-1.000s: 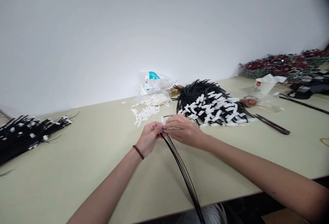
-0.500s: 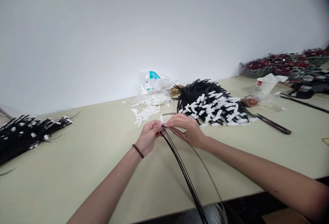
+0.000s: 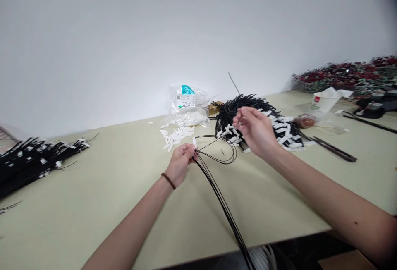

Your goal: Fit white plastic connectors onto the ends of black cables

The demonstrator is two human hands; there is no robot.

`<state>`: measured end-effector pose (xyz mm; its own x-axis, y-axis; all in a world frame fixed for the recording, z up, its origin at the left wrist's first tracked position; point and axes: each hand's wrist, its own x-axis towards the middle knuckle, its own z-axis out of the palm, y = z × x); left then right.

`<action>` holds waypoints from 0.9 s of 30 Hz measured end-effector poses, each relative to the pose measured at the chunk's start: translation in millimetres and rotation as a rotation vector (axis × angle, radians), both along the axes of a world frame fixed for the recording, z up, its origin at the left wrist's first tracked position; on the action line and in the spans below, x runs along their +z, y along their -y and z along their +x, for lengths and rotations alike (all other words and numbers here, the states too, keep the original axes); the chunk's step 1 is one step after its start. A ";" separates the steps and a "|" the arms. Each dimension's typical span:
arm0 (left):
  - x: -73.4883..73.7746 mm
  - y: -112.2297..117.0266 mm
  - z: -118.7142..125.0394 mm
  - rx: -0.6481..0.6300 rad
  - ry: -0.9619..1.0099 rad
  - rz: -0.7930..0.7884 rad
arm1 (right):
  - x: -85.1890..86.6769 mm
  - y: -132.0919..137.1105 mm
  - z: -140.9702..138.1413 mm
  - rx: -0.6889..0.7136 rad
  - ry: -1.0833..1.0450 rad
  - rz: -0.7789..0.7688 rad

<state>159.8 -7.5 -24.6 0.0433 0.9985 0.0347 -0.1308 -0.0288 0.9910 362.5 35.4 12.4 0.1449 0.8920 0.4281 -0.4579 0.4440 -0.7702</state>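
My left hand (image 3: 183, 157) is closed, pinching a bundle of thin black cables (image 3: 221, 204) just below an upright white plastic connector (image 3: 194, 141). The cables run down toward me over the table's front edge. From the pinch, thin black loops (image 3: 233, 154) bow out to the right. My right hand (image 3: 257, 131) is raised apart from the bundle, in front of the cable pile, with its fingers curled in; what they hold, if anything, is unclear. Above it shows a thin blurred grey strand (image 3: 234, 83); whether it connects to that hand I cannot tell.
White connectors (image 3: 176, 137) lie loose before a clear plastic bag (image 3: 187, 108). Behind my right hand is a pile of black cables with white ends (image 3: 226, 117). Dark snips (image 3: 336, 150), a paper cup (image 3: 324, 101) and red foliage (image 3: 344, 75) are rightward; more cables (image 3: 34, 162) lie left.
My right hand has left the connector and moved up and right, uncovering the cable loops. The brownish strand that arced down to the right is gone from there. My left hand keeps its hold.
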 end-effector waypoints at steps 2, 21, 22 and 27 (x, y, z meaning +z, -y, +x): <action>-0.5 0.1 -0.1 0.005 -0.009 0.000 | 4.1 -8.4 11.3 -0.168 -0.013 0.007; 3.1 2.2 3.1 -0.008 -0.023 0.045 | -23.2 16.0 -17.0 -0.603 1.058 0.775; 3.1 2.2 3.1 -0.009 -0.027 0.045 | -22.9 16.1 -16.9 -0.602 1.060 0.776; 2.2 1.3 2.6 -0.005 -0.036 0.052 | -21.4 17.9 -17.4 -0.595 1.070 0.751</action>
